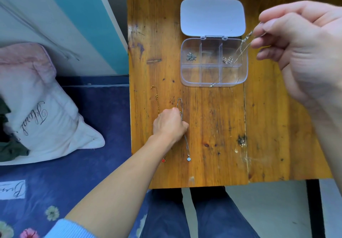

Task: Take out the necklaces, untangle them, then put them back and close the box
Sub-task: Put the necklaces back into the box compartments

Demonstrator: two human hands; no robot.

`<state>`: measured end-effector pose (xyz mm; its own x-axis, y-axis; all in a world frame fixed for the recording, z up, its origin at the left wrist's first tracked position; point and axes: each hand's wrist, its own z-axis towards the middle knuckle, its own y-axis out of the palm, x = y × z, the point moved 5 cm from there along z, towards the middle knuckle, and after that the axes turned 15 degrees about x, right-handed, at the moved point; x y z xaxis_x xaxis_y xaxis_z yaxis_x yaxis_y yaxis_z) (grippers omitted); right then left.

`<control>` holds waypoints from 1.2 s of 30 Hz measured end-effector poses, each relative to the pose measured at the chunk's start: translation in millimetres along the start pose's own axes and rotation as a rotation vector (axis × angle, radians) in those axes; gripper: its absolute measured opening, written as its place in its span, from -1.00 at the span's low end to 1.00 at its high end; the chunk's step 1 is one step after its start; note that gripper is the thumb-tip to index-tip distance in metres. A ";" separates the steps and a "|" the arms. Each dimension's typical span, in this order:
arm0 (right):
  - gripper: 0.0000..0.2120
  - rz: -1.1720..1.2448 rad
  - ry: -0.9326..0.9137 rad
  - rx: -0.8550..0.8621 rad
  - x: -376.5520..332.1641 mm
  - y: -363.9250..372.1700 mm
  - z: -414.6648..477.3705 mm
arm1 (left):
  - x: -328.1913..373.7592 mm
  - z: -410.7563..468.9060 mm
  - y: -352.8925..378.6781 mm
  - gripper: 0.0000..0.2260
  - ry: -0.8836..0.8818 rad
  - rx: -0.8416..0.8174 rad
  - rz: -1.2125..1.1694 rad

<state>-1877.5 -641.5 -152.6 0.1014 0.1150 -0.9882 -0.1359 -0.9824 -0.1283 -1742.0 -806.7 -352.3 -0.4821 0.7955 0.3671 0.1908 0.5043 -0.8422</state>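
Note:
A clear plastic box [244,75] with several compartments lies open on the wooden table [212,126], its lavender lid [212,16] folded back. Small silver pieces [191,56] and another cluster [227,60] sit in two upper compartments. My right hand [303,53] is raised near the camera, pinching a thin silver chain [242,47] that hangs down over the box. My left hand [169,125] rests on the table, fingers closed on a silver necklace [186,145] with a pale pendant [188,159]. A gold chain [157,99] with a red pendant [163,160] lies just left of it.
The table's left edge borders a bed with a dark blue floral sheet [83,173] and a pink-white pillow [37,108]. A blue and white wall panel [83,25] stands behind. My legs in jeans [203,215] are under the table's front edge.

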 end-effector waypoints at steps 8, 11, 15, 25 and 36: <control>-0.88 -0.044 0.036 -0.004 13.4 4.2 5.4 | 0.1 2.0 0.6 -0.86 -0.011 -0.013 -0.002; -0.88 -0.068 0.096 -0.006 34.4 4.2 4.7 | 0.1 1.9 1.3 -0.87 -0.007 -0.009 -0.006; -0.87 -0.124 0.178 -0.019 65.6 4.5 6.0 | 0.3 3.2 0.1 -0.87 -0.010 -0.005 -0.008; -0.81 -0.618 0.110 -0.204 131.6 20.4 13.2 | 4.5 0.9 -6.0 -0.87 -0.011 -0.002 0.028; -0.42 -0.782 0.068 0.071 162.7 -38.6 27.0 | 36.3 -4.9 -88.3 -0.89 0.030 0.187 -0.801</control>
<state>-1882.4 -580.9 -310.6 0.2531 0.7572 -0.6022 -0.0623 -0.6084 -0.7912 -1772.1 -820.7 -262.6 -0.3878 0.2284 0.8930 -0.3485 0.8606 -0.3714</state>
